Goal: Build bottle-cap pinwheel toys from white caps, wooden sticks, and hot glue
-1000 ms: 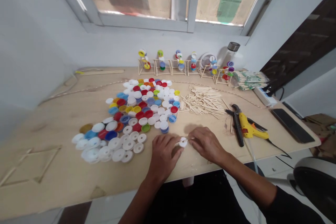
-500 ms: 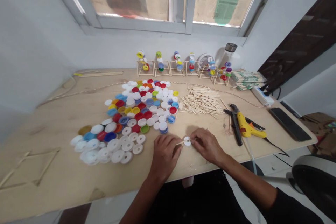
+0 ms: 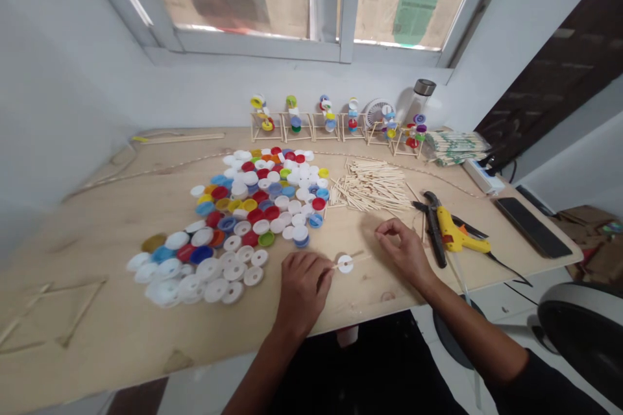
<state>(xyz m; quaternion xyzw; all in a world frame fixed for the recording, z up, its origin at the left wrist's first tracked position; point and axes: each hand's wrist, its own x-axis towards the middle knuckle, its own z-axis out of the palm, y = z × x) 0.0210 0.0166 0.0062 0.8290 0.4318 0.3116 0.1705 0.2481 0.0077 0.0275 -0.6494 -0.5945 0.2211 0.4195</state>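
As my remote head view looks down, I find a thin pale wooden stick (image 3: 357, 253) lying crosswise near the front of the table, its long axis running left to right and its free end pointing rightward and slightly away from the wearer. It crosses the far part of a small white round plastic cap with a centre hole (image 3: 346, 269) (whether it touches the cap, I cannot tell from here). The bare left hand (image 3: 302, 279) grips the stick's other end between thumb and fingers. To the right, well apart from the cap, the bare right hand (image 3: 402, 248) has its fingers curled toward the thumb; I cannot tell whether anything is between them.

All this sits over a pale wood-grained tabletop (image 3: 111, 220). I see a spread of multicoloured plastic bottle caps (image 3: 260, 205) beyond and left of the left hand, and a loose heap of pale wooden sticks (image 3: 372, 185) beyond the gap between the hands. On the right I have a yellow glue gun (image 3: 452, 230) beside a black-handled tool (image 3: 433, 230), then a black smartphone (image 3: 533, 227). Six stick frames bearing coloured caps (image 3: 295, 122) line the back, below a grey-framed window (image 3: 263, 43) with papered panes.
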